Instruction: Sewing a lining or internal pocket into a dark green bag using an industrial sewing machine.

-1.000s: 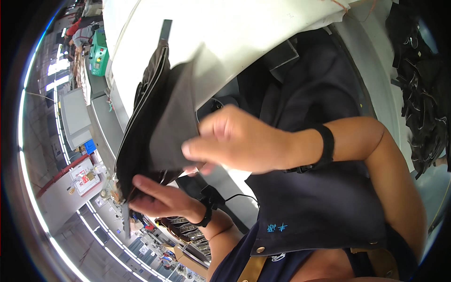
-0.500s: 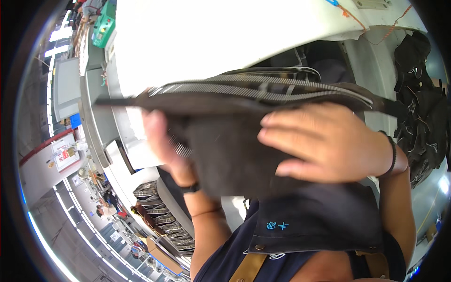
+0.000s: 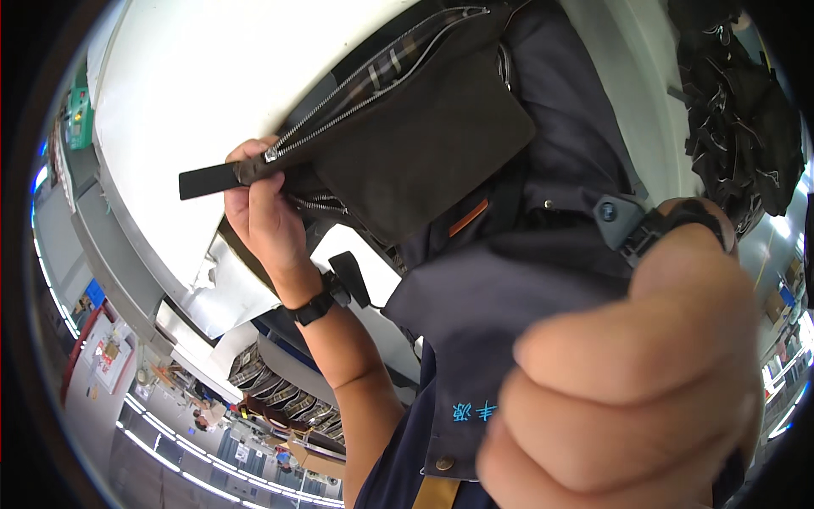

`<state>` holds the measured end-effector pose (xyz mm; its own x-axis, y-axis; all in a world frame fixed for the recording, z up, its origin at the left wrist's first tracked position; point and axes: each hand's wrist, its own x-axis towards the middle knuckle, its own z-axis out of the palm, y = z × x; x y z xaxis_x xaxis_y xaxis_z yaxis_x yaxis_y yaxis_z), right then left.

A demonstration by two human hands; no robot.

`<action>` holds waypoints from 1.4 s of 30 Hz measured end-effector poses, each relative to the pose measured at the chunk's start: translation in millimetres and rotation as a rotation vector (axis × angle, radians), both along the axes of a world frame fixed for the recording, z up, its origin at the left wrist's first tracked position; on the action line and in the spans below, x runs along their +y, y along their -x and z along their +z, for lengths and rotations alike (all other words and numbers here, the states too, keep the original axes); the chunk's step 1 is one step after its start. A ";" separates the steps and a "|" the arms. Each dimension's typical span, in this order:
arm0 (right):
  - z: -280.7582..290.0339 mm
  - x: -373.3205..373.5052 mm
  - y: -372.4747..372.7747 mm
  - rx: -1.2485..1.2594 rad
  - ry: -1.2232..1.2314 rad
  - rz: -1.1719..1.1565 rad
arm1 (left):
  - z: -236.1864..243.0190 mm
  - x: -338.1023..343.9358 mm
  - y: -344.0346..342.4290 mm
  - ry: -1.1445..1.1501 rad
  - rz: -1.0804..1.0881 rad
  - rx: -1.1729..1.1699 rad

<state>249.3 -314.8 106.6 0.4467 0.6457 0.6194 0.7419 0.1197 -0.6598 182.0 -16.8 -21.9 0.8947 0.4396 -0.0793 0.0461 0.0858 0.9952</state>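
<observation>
The dark zippered pouch hangs up in front of me, over the edge of the white surface, its zipper run open so the checked lining shows along the top. My left hand has it by the corner: my fingers are closed tight around the end where the zipper teeth meet the flat black pull tab, which juts out to the left past my knuckles. Holding it there lets the rest of the pouch hang free and keeps the mouth spread, I judge, so the inside can be looked into. A black watch band sits on that wrist. My right hand is very close to the camera, curled into a fist and blurred; whether it pinches anything I cannot tell, though it lies against my dark blue jacket. Off to the right a heap of black straps lies apart from both hands.
</observation>
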 end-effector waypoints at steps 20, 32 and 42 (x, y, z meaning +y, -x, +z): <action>-91.2 5.6 -60.1 0.053 0.323 0.103 | 49.7 -18.9 3.0 -0.479 -0.186 -0.040; -107.9 14.7 -51.4 0.232 0.386 0.001 | 46.9 -29.2 16.9 -0.302 -0.064 0.025; -105.4 39.7 -31.1 0.878 0.479 0.222 | 52.3 -45.4 7.8 -0.168 0.044 0.229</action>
<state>280.4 -275.1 1.2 0.4583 0.8627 -0.2138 -0.0330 -0.2239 -0.9741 174.2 -62.1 30.4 0.8414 0.5020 -0.1999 0.2710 -0.0720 0.9599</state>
